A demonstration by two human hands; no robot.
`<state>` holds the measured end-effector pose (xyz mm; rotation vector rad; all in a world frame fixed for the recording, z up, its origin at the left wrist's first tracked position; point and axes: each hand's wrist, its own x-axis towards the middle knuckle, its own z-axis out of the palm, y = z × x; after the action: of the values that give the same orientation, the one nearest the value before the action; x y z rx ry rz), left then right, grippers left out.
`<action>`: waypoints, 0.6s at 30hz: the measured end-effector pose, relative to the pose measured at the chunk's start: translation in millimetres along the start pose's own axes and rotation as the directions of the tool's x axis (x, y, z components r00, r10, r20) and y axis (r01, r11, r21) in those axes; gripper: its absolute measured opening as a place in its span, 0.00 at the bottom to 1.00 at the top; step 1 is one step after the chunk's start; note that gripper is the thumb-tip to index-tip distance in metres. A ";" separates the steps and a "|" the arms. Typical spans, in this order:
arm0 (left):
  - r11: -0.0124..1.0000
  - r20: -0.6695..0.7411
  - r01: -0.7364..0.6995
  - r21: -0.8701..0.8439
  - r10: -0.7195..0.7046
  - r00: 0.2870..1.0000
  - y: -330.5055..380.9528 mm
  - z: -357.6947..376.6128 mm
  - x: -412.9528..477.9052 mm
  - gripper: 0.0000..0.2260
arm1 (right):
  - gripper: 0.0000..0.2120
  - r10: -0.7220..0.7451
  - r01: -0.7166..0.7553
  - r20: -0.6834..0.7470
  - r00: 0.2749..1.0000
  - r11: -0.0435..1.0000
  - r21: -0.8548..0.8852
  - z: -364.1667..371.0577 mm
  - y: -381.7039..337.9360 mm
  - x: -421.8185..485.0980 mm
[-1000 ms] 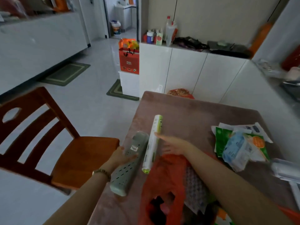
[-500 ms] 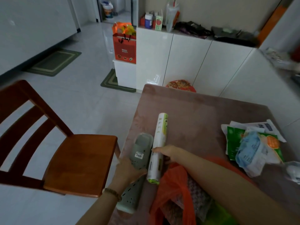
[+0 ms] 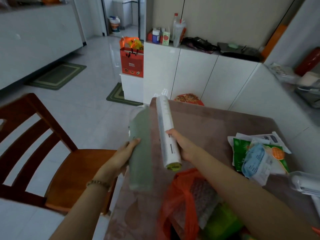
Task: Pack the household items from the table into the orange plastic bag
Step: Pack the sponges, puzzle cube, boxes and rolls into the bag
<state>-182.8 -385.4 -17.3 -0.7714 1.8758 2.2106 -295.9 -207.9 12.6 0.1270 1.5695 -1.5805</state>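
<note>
One cam only, on my head, wide-angle, looking fwd and down over the table [image 3: 216,129]. It sits close above the near edge, so my forearms fill the bottom of frame. The table's far-left corner lands mid-frame, w/ floor [image 3: 97,94] left of it and white cabinets [image 3: 199,75] beyond the far edge.

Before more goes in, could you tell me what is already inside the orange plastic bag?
Inside the orange plastic bag, a dotted translucent packet shows, with something bright green beside it. Anything deeper is covered by these and the right forearm.
</note>
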 end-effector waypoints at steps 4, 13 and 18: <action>0.975 0.055 -0.180 -0.128 0.188 0.981 62.6 20.3 -29.7 0.19 | 0.17 -0.158 0.158 0.031 0.987 0.987 -0.012 4.4 -37.8 -55.1; 0.923 0.144 -0.238 -0.303 0.291 0.946 100.3 113.6 -118.2 0.19 | 0.20 -0.325 0.319 0.088 0.942 0.945 0.080 -6.9 -36.4 -186.6; 0.953 0.136 -0.284 -0.103 0.296 0.946 82.5 162.1 -148.5 0.14 | 0.26 -0.348 0.347 -0.008 0.937 0.936 -0.055 -30.6 -14.7 -249.9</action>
<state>-137.1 -216.4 139.1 -0.3424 1.9401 2.4529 -168.1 -61.0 172.9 -0.1771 1.7158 -1.8079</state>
